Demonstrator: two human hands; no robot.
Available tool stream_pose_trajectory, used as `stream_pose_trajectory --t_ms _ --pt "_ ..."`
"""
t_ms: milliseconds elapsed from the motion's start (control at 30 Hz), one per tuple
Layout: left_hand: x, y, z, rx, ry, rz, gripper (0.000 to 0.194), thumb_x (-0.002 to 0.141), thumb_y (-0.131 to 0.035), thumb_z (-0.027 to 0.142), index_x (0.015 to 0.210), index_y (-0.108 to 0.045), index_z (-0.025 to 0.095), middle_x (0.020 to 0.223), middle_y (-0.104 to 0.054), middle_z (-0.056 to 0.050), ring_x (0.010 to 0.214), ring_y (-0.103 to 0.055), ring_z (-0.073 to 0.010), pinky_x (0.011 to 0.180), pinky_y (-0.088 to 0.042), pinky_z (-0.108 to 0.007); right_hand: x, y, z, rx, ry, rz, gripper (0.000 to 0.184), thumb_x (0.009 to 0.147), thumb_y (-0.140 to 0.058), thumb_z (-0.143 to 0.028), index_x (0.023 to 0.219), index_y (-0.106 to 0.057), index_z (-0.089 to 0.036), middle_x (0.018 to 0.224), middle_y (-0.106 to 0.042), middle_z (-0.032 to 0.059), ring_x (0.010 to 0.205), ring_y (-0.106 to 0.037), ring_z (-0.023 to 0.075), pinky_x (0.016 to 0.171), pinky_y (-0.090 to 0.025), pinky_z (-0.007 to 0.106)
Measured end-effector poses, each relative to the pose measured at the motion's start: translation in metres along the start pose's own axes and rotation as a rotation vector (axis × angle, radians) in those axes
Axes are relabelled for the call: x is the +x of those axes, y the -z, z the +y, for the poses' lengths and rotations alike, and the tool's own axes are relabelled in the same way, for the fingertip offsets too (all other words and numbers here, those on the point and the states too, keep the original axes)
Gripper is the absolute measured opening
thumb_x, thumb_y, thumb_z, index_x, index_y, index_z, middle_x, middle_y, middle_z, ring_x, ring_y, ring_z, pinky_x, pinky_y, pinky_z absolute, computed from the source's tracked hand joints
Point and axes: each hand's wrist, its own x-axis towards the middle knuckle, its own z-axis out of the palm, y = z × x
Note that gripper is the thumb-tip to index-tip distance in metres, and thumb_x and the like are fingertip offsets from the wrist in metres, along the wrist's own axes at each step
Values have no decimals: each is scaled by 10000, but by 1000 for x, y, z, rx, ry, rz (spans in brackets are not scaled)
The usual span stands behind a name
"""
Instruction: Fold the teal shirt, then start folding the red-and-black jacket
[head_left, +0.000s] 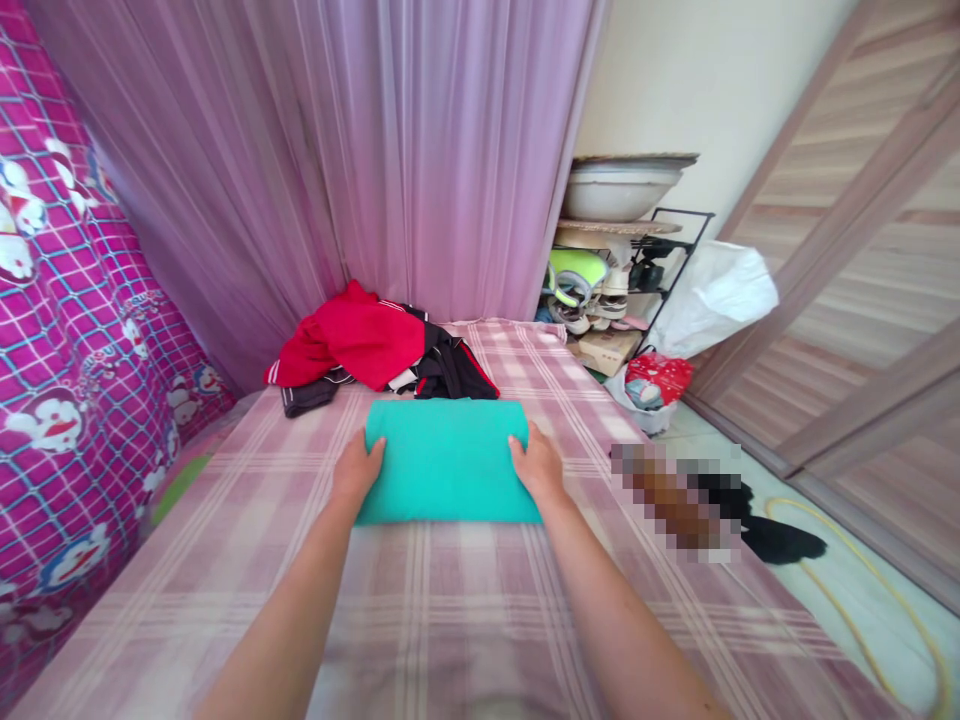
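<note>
A folded teal cloth (448,462), neat and rectangular, is on or just above the plaid bedspread (450,620) in front of me. My left hand (358,466) grips its left side, with the thumb on the upper face and the fingers mostly hidden behind the edge. On the opposite side, my right hand (538,460) holds it the same way. Whether the cloth is a garment cannot be made out. Just beyond it lies a loose heap of clothing, with a red garment (360,335) over a black one (454,368) that has red and white trim.
A purple curtain (450,170) hangs behind the bed. On the left is a pink cartoon-print curtain (67,330). Back right stands a shoe rack (664,290) topped by a white basin (622,190). A pixelated patch (675,505) covers the bed's right edge, near a yellow hose (885,570) on the floor.
</note>
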Motion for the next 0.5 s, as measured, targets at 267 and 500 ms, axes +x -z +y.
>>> stream_pose_trajectory --t_ms 267,500 --pt "-30 20 -18 94 -61 28 609 904 -455 327 1468 -396 105 1451 -519 -195 1328 -507 -294 1077 -424 -423 -8 2 1 -45 121 -48 519 956 -414 -285 1451 -476 -145 1353 -602 157 1233 -566 255 993 -438 342" --pt "-29 29 38 266 -284 160 562 946 -390 381 1480 -425 210 1578 -373 -111 1464 -296 -327 1178 -226 -577 -20 16 -43 -36 248 122 550 990 -348 -360 1505 -391 -170 1572 -346 174 1429 -323 314 1100 -302 523"
